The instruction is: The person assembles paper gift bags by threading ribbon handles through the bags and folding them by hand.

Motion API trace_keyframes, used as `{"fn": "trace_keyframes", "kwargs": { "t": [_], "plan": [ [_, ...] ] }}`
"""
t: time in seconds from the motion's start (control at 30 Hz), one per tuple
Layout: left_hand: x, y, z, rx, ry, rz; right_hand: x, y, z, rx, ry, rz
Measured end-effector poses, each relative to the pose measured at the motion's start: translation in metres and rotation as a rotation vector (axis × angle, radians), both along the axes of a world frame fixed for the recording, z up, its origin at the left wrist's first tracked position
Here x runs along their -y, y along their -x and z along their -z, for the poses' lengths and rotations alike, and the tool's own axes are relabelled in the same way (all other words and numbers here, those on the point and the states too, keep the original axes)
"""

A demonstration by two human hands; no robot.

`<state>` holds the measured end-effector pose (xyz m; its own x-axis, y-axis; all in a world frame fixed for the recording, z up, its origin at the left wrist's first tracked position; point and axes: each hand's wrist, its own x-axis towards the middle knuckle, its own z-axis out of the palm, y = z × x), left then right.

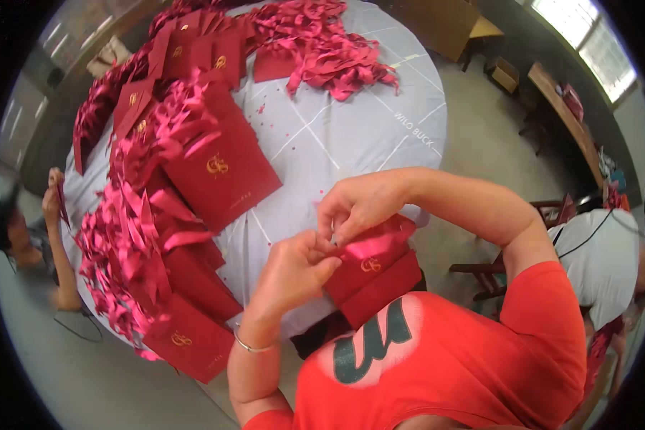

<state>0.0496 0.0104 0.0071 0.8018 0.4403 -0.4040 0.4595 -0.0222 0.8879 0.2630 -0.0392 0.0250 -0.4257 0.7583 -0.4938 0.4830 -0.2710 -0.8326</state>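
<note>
My left hand [294, 271], with a bangle on the wrist, comes up from below with thumb and fingers pinched. My right hand [362, 208] reaches in from the right, its fingers pinched and meeting the left fingertips. A pink satin ribbon [369, 247] runs to where the fingertips meet, and both hands seem closed on its end; the exact grip is hidden. Under them, at the table edge against my body, lies a dark red paper bag [351, 276] with a gold emblem. Another red bag [383, 292] lies overlapping it, nearer my shirt.
Finished-looking red bags [222, 175] with ribbons lie piled along the round table's left side. A heap of pink ribbons [337, 61] covers the far end. The white tablecloth [315, 136] carries small red scraps. One person sits at left, another at right near a wooden chair [480, 276].
</note>
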Motion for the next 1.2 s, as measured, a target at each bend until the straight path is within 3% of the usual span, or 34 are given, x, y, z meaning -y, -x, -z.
{"fn": "trace_keyframes", "kwargs": {
  "t": [0.1,0.17,0.33,0.53,0.83,0.93,1.2],
  "plan": [
    [0.014,-0.001,0.003,0.094,0.007,-0.028,-0.009,0.007,-0.004,0.014,0.067,-0.029],
    [0.018,-0.001,-0.002,0.093,-0.055,-0.003,-0.015,0.007,0.002,0.034,0.17,-0.18],
    [0.02,0.001,0.003,0.146,-0.16,0.018,-0.018,0.005,0.015,-0.078,0.283,-0.176],
    [0.017,0.002,0.005,0.255,-0.351,0.157,-0.01,0.009,0.018,-0.092,0.337,0.013],
    [0.008,0.001,0.006,0.176,-0.279,0.16,0.006,0.017,0.017,-0.063,0.15,0.323],
    [0.01,0.002,0.002,0.137,-0.199,0.169,0.007,0.014,0.016,-0.177,0.098,0.592],
    [0.014,-0.001,0.002,0.171,-0.374,0.226,0.022,0.01,0.035,-0.202,-0.102,0.552]
  ]
}}
